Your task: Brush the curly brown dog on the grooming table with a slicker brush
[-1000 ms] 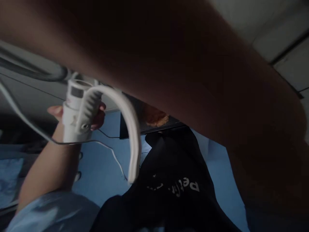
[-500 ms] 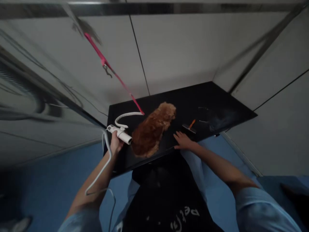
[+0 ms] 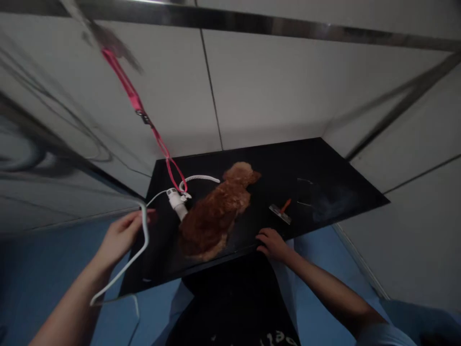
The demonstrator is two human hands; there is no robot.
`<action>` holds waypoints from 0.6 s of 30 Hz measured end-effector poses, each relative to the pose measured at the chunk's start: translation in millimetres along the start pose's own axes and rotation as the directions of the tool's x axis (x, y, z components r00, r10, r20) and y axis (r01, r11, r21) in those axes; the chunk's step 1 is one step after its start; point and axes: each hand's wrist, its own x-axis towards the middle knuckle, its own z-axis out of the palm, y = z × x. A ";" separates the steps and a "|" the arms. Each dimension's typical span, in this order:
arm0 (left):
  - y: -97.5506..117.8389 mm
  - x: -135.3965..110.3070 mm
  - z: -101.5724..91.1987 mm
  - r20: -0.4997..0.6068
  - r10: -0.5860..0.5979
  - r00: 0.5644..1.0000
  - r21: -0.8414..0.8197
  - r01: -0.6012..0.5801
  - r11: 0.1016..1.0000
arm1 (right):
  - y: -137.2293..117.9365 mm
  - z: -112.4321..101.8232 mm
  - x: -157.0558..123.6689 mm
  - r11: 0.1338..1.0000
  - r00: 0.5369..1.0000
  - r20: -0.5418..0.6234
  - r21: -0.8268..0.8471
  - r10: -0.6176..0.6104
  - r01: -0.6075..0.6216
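Note:
A curly brown dog (image 3: 216,211) is on the black table (image 3: 345,173), its head turned to the right. The white hair dryer (image 3: 177,203) lies at the dog's left side, out of my grasp. My left hand (image 3: 122,233) is at the table's left edge, fingers closed by a blurred reddish thing (image 3: 151,216) that I cannot make out; a bent white tube (image 3: 145,230) passes in front of them. My right hand (image 3: 273,244) rests on the front edge with fingers apart, holding nothing. Just beyond it lies a slicker brush (image 3: 281,211) with an orange handle.
A pink leash (image 3: 124,79) hangs from above, its loop dangling over the hair dryer. A white flexible hose (image 3: 201,177) curves behind the dog. Metal bars (image 3: 252,21) cross overhead and along the left. Pale wall panels (image 3: 288,86) stand behind the table.
My left hand has let go of the hair dryer and moved left. The dog's head has come up. The pink leash now hangs as a loose loop, apart from the dog.

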 end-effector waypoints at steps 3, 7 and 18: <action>4.4 -51.6 44.7 0.432 -0.041 0.901 -0.092 0.089 0.992 | 0.1 -21.9 24.8 0.995 0.987 0.155 -0.097 0.048 -0.033; 27.2 -49.2 148.9 0.464 0.250 0.850 -0.068 -0.247 0.967 | -3.6 -37.5 47.8 0.987 0.944 0.330 -0.143 -0.023 0.074; 91.0 133.6 231.3 0.519 0.020 0.855 -0.003 -0.022 1.000 | 32.3 13.4 -7.3 0.270 0.768 -0.080 0.955 0.635 -0.123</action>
